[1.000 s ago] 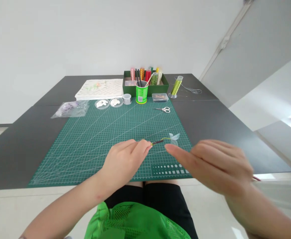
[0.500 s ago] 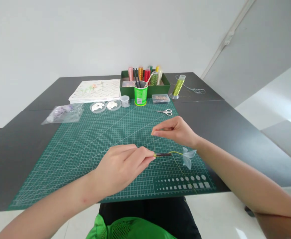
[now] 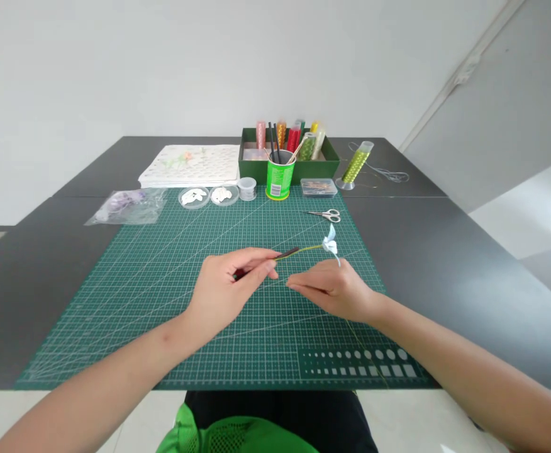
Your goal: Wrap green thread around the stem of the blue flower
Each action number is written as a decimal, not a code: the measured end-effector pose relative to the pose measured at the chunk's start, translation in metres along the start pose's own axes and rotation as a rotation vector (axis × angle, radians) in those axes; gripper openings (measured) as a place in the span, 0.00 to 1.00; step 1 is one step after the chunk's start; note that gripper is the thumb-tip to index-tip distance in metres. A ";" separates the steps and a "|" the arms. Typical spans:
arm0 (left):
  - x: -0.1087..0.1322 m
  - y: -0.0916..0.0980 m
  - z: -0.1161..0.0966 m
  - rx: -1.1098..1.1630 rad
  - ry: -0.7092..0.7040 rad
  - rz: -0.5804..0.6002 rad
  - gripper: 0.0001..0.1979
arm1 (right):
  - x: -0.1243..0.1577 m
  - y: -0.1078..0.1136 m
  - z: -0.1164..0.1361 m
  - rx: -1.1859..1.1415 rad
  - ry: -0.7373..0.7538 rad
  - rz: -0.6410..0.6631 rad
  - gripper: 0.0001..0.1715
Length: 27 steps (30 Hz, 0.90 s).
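My left hand [image 3: 231, 289] pinches the dark wrapped stem [image 3: 289, 253] of a small craft flower above the green cutting mat [image 3: 162, 296]. The stem runs up and right to a yellow-green wire and a pale translucent flower [image 3: 331, 243] at its tip. Just right of the stem, my right hand [image 3: 334, 289] has its fingertips pinched together, pointing left toward the stem. A very thin yellow-green wire [image 3: 360, 343] trails from that hand toward the mat's near right corner; I cannot make out whether the fingers hold it.
At the mat's far edge stand small scissors [image 3: 326, 215], a green cup of sticks [image 3: 279, 176], a green box of bead tubes [image 3: 289, 157], a spool of green wire [image 3: 355, 166], two dishes [image 3: 209, 196], a small jar, a plastic bag [image 3: 127, 206] and a white sheet [image 3: 190, 165].
My right hand came back from the far side of the stem to just beside it. The left hand tilted the stem, so the flower now points up and away.
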<state>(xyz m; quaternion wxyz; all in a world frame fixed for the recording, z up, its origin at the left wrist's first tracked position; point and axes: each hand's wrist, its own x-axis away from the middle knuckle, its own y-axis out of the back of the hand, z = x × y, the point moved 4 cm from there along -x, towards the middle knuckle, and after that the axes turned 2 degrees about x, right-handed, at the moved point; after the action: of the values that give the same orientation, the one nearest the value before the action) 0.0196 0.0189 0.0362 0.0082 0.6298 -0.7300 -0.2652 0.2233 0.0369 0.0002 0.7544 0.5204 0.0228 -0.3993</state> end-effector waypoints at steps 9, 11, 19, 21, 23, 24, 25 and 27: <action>-0.005 -0.020 0.024 0.439 0.292 0.155 0.09 | -0.006 0.022 0.005 -0.157 -0.265 -0.377 0.11; -0.004 -0.023 0.025 0.424 0.295 0.168 0.09 | -0.005 0.024 0.006 -0.206 -0.281 -0.444 0.11; 0.000 -0.026 0.019 0.345 0.252 0.225 0.09 | -0.007 0.021 0.002 -0.417 -0.409 -0.446 0.08; 0.000 -0.025 0.018 0.335 0.259 0.215 0.10 | -0.006 0.020 -0.001 -0.450 -0.448 -0.444 0.07; 0.000 -0.025 0.018 0.333 0.271 0.207 0.10 | -0.004 0.017 -0.005 -0.510 -0.480 -0.433 0.06; -0.001 -0.024 0.019 0.335 0.275 0.200 0.10 | -0.004 0.015 -0.006 -0.563 -0.491 -0.411 0.07; -0.001 -0.024 0.019 0.339 0.276 0.193 0.10 | -0.004 0.012 -0.006 -0.633 -0.490 -0.374 0.09; 0.000 -0.024 0.019 0.346 0.267 0.178 0.10 | -0.005 0.003 -0.002 -0.802 -0.454 -0.265 0.20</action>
<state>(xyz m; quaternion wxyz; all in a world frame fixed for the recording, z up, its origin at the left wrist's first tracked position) 0.0351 0.0250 0.0101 0.0199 0.5843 -0.8098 -0.0490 0.2230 0.0416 0.0040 0.8243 0.0804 0.0757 -0.5553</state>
